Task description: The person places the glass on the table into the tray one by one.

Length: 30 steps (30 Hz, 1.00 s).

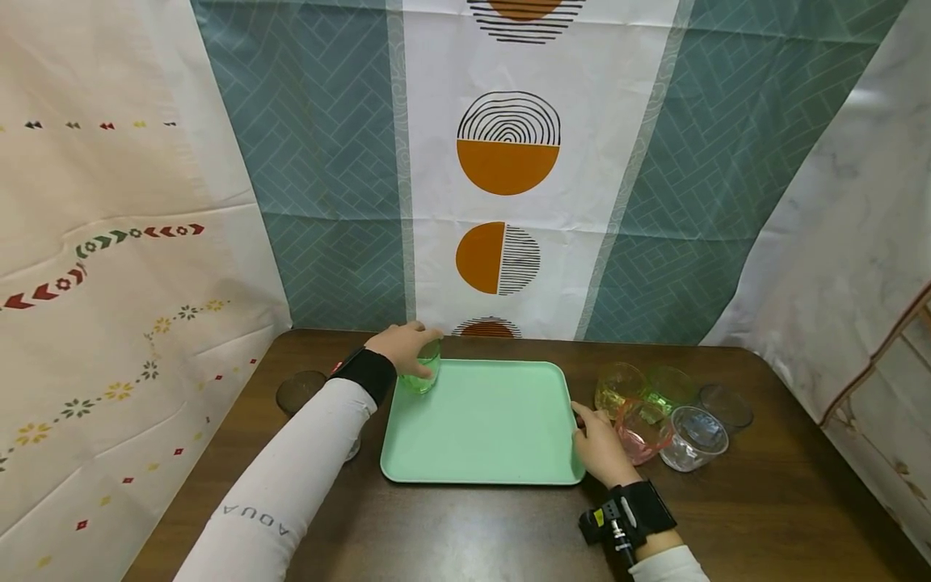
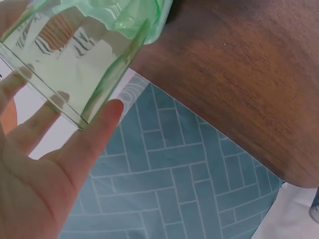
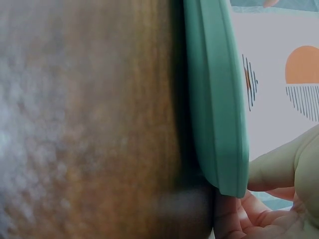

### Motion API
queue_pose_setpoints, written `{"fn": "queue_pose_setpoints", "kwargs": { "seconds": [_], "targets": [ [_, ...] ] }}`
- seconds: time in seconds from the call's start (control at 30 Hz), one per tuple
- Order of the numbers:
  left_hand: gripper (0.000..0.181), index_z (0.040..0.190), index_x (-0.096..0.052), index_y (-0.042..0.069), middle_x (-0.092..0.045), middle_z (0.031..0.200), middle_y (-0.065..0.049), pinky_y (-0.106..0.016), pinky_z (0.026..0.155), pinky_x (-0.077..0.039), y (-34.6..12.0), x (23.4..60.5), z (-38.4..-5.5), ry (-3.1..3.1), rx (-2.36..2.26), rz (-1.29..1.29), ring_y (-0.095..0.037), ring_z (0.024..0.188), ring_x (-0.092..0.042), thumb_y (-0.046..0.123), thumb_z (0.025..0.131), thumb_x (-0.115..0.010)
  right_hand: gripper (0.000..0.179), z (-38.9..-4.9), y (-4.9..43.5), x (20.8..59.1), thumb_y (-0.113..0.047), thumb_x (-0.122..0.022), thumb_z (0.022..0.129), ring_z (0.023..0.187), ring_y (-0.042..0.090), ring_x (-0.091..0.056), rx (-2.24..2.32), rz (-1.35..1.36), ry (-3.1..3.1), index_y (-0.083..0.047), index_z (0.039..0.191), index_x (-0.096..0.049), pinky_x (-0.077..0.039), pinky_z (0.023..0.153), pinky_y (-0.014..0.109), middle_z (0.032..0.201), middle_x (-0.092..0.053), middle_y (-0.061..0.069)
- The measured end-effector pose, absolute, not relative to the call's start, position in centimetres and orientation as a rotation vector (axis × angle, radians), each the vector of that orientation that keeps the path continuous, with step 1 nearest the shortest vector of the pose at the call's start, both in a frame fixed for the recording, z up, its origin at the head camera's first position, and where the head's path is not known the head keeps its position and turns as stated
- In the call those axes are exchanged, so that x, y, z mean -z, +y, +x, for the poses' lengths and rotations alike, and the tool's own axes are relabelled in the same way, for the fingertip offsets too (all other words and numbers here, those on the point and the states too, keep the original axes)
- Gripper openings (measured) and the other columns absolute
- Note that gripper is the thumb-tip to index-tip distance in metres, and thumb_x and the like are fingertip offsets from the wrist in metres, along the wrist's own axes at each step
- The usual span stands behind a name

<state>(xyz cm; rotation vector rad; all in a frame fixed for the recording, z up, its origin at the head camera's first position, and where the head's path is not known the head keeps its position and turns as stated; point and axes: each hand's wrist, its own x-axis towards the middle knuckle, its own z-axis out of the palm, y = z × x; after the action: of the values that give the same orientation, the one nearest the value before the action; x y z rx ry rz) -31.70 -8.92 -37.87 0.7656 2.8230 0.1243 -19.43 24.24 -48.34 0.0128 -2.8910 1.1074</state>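
My left hand (image 1: 402,349) holds a green-tinted glass (image 1: 422,372) by its sides at the far left corner of a mint green tray (image 1: 483,420). Seen from the left wrist, the thumb and fingers lie round the rim end of the glass (image 2: 75,64), and its base overlaps the tray. Over at the tray's right edge, my right hand (image 1: 602,446) grips the rim. The right wrist view has the thumb against the tray edge (image 3: 219,109) and fingers tucked near its underside.
Beside the right hand stand several glasses: yellow (image 1: 617,386), green (image 1: 669,386), pink (image 1: 640,436), clear (image 1: 691,443) and dark grey (image 1: 727,406). A dark brown glass (image 1: 296,391) is left of the left forearm, which partly hides another glass (image 1: 354,449). Hanging cloth (image 1: 334,202) borders the wooden table (image 1: 465,533).
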Motion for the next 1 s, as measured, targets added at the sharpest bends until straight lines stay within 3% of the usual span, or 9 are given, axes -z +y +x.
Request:
{"fn": "queue_pose_setpoints", "kwargs": {
  "seconds": [0.23, 0.53, 1.0],
  "targets": [
    [0.069, 0.148, -0.037, 0.023, -0.039, 0.146, -0.018, -0.057, 0.091, -0.048, -8.70, 38.37, -31.65, 2.850, -0.144, 0.723, -0.053, 0.123, -0.041, 0.033, 0.087, -0.068, 0.046, -19.36, 24.30, 48.53, 0.002, -0.049, 0.093, 0.075, 0.025, -0.049, -1.102, 0.021, -2.883, 0.008, 0.138, -0.043, -0.043, 0.063, 0.037, 0.106, -0.050, 0.025],
    [0.065, 0.144, -0.042, 0.020, -0.042, 0.141, -0.020, -0.056, 0.087, -0.050, -8.77, 38.41, -31.45, 2.874, -0.170, 0.754, -0.052, 0.116, -0.045, 0.030, 0.085, -0.068, 0.045, -19.27, 24.24, 48.36, 0.002, -0.049, 0.093, 0.078, 0.027, -0.049, -1.097, 0.023, -2.880, 0.009, 0.137, -0.043, -0.043, 0.065, 0.038, 0.108, -0.051, 0.026],
    [0.068, 0.147, -0.036, 0.018, -0.035, 0.145, -0.022, -0.054, 0.084, -0.050, -8.69, 38.37, -31.08, 2.883, -0.139, 0.759, -0.049, 0.111, -0.044, 0.032, 0.087, -0.065, 0.046, -19.32, 24.24, 48.32, 0.003, -0.050, 0.092, 0.076, 0.027, -0.048, -1.095, 0.023, -2.882, 0.009, 0.137, -0.043, -0.042, 0.064, 0.038, 0.106, -0.051, 0.025]
  ]
}}
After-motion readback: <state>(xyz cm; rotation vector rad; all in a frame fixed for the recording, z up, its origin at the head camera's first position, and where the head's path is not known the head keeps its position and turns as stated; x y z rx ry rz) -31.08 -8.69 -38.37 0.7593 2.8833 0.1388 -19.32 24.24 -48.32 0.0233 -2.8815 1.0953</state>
